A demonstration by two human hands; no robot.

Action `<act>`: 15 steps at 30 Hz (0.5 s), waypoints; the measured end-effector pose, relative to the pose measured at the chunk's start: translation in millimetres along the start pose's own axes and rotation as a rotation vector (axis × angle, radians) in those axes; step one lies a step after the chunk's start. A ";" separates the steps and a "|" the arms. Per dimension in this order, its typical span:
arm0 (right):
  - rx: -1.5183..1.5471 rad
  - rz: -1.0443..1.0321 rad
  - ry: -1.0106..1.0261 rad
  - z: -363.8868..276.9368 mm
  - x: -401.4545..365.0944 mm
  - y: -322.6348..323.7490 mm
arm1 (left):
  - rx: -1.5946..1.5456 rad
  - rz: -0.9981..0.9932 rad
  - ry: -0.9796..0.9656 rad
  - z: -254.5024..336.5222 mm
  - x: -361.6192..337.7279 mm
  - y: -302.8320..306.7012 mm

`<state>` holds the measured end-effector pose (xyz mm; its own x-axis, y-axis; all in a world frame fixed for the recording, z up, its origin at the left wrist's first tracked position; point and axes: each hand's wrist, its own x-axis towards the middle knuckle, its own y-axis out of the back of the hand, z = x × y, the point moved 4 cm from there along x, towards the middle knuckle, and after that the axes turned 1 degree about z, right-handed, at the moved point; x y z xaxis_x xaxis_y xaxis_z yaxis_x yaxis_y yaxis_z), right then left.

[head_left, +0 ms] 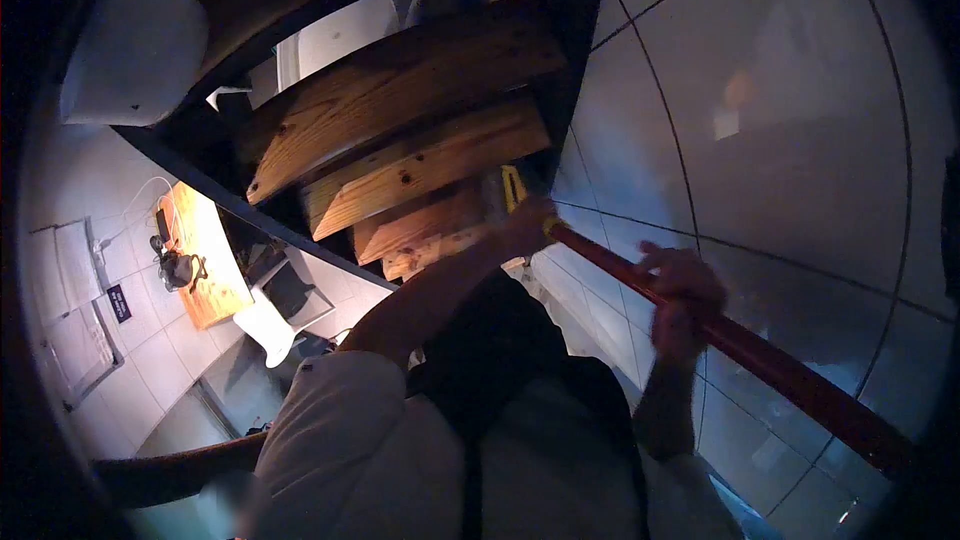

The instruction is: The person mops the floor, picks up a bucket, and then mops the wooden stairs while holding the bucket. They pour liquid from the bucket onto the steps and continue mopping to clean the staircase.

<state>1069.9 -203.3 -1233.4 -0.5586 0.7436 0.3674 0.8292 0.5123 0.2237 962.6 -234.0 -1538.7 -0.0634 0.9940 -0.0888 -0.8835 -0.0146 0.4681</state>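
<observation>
A long red pole runs slantwise from the lower right toward the wooden steps. Its upper end has a yellow fitting, and what is attached there is too dark to make out. My left hand is closed around the pole close to that fitting, in front of the lower steps. Farther down the shaft, my right hand grips the pole, with the tiled wall behind it. Part of each hand's fingers is in shadow.
A dark stair frame carries the wooden treads. At the left stand a lit wooden table with a black object and cables, and a white chair. A small dark sign is on the tiled wall. A dark rail crosses the lower left.
</observation>
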 end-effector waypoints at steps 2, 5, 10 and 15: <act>0.049 0.033 -0.094 42.0 -27.5 -21.6 | 0.177 0.193 -0.095 -70.7 -14.1 -24.1; 0.163 -0.019 -0.090 77.7 -43.1 -42.1 | 0.119 0.387 0.113 -92.3 -52.9 -21.8; 0.192 -0.185 0.020 88.4 -28.4 -48.9 | -0.231 0.336 0.625 -69.0 -94.4 23.7; 0.336 -0.042 -0.125 97.4 -18.8 -58.4 | -0.251 1.151 0.356 -3.4 -138.2 188.0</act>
<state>1029.8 -205.3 -1341.3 -0.6078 0.7549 0.2464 0.7634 0.6409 -0.0803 803.7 -374.5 -1441.4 -0.9526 0.3039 0.0111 -0.2913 -0.9224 0.2536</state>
